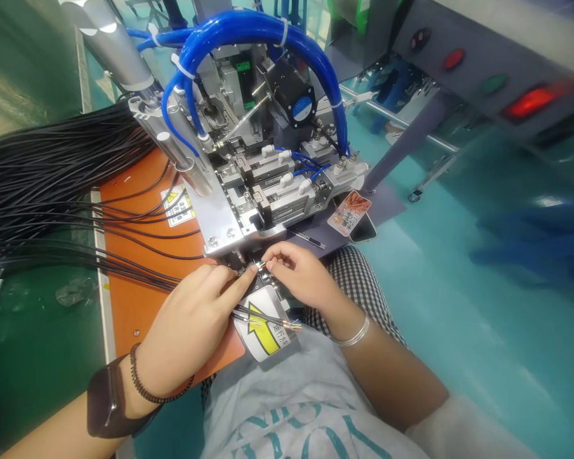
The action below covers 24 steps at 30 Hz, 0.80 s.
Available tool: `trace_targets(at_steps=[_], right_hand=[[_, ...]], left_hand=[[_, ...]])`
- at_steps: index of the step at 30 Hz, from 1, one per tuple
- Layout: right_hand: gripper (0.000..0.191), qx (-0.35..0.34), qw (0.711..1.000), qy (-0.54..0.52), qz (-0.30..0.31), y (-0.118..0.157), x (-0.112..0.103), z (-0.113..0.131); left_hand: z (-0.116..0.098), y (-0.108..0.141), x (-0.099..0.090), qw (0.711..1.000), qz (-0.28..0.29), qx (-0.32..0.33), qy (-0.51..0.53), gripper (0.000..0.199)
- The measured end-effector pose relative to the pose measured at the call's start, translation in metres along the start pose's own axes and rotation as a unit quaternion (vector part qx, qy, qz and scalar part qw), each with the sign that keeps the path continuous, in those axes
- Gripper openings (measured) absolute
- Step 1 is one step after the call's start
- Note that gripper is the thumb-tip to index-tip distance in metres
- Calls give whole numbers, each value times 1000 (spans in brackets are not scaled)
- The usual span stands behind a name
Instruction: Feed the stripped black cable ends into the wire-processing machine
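Observation:
My left hand (196, 319) reaches over the orange board, its index finger stretched to the small metal fixture at the machine's front edge. Black cables (148, 273) run beneath this hand, and two stripped ends with coloured wires (291, 325) stick out past it, over a white label with a yellow arrow (264, 331). My right hand (303, 274) meets the left fingertip at the fixture, thumb and index finger pinched on tiny coloured wires (262, 264). Whether the left thumb and other fingers hold a cable is hidden.
The machine (277, 185) with blue hoses (268, 25) rises in front of my hands. A large bundle of black cables (52, 172) lies at the left. A phone (363, 229), a patterned card (350, 213) and a thin tool (306, 238) lie at the right.

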State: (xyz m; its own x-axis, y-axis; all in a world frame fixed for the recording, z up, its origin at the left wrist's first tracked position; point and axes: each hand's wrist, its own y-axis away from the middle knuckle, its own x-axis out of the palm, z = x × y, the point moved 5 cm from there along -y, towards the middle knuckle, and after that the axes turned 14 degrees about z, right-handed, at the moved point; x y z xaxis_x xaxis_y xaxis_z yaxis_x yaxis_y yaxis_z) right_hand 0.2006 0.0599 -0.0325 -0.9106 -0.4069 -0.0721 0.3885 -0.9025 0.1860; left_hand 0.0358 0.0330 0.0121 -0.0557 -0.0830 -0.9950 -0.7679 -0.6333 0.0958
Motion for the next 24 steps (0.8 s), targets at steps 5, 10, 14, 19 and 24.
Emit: trace_targets(at_steps=[5,10,14,19,24], right_hand=[[9,-4,1000,2,2,1,2,4],[10,-3,1000,12,-6,-2,4,0],[16,16,1000,22,-8,-2,6,-3],[11,-38,994,93,-47,3,3,11],[12,-16,995,89,-43,3,3,11]], left_hand=[[0,-1,1,1000,10,-4,-16,55],[-6,-4,-5,998,11,6,-69,52],[-10,-5,-8,996,12,2,-92,52],[-10,-2,-8,997,-18,11,-79,48],[-9,-1,-6,997,-17,6,-71,49]])
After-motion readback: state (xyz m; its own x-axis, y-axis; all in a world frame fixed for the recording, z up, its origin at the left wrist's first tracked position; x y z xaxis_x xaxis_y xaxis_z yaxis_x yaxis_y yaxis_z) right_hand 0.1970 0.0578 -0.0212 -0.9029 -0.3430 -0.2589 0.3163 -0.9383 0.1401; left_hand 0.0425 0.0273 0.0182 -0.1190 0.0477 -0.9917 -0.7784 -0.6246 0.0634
